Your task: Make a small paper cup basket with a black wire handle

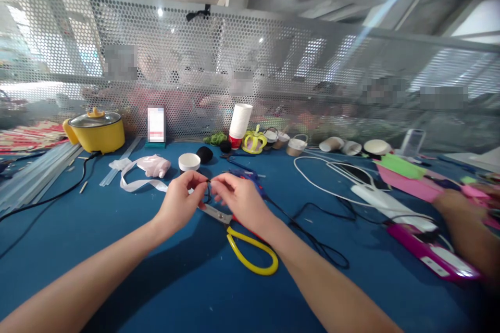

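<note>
My left hand (178, 202) and my right hand (246, 204) meet over the blue table, fingertips almost together. Both are closed in a pinch on a thin black cord (208, 197), a small loop of which hangs between them. Part of the cord is hidden by the fingers. Scissors (223, 218) with one yellow and one red handle lie just below, partly covered by my right hand. Behind the hands are a white paper cup (189, 162), a black ball (204, 154) and a blue glue gun (250, 177), partly hidden.
White ribbon (136, 186), a yellow electric pot (97, 132) and clear glue sticks (39, 182) lie left. Stacked cups (240, 119) stand at the back. Cables, a white power strip (390, 205) and a magenta device (429, 252) lie right, near another person's blurred hand (461, 213).
</note>
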{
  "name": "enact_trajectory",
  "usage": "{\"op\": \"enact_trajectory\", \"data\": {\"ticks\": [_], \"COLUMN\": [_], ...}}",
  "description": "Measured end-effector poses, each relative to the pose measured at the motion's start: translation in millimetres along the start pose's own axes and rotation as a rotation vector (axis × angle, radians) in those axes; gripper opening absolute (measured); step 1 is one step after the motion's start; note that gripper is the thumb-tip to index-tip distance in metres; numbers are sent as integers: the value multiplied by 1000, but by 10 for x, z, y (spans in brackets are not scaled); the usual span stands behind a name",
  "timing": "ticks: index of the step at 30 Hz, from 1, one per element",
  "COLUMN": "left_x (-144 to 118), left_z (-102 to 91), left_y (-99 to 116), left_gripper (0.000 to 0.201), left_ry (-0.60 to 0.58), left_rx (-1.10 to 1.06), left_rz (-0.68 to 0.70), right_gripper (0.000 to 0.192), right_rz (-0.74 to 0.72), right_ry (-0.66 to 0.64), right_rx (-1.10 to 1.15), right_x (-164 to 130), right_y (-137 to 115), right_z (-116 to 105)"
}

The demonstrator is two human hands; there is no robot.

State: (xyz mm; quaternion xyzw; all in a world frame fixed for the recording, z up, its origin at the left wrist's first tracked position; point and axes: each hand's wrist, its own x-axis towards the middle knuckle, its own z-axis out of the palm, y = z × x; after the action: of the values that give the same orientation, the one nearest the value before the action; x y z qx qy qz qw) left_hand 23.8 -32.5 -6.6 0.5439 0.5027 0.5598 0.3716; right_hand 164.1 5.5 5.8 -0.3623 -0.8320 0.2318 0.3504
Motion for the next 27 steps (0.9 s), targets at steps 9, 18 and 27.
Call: {"op": "enact_trajectory", "data": {"ticks": [9,18,27], "left_x": [96,68,63], "left_z": [-115,-251,-208], "left_y": [39,28,-18], "left_gripper": [9,11,11], "left_ry": [-7,28,135], "left_rx": [-60,-141,-182], "left_rz": [-66,-190,-70], "right_gripper": [16,29,23], "right_rz": [617,683,332], "right_ry": [-1,36,75], "right_rx": [-580,-448,327], "right_x": [332,293,-163], "right_y": [923,1013,49], "right_z": [-534,-301,-389]}}
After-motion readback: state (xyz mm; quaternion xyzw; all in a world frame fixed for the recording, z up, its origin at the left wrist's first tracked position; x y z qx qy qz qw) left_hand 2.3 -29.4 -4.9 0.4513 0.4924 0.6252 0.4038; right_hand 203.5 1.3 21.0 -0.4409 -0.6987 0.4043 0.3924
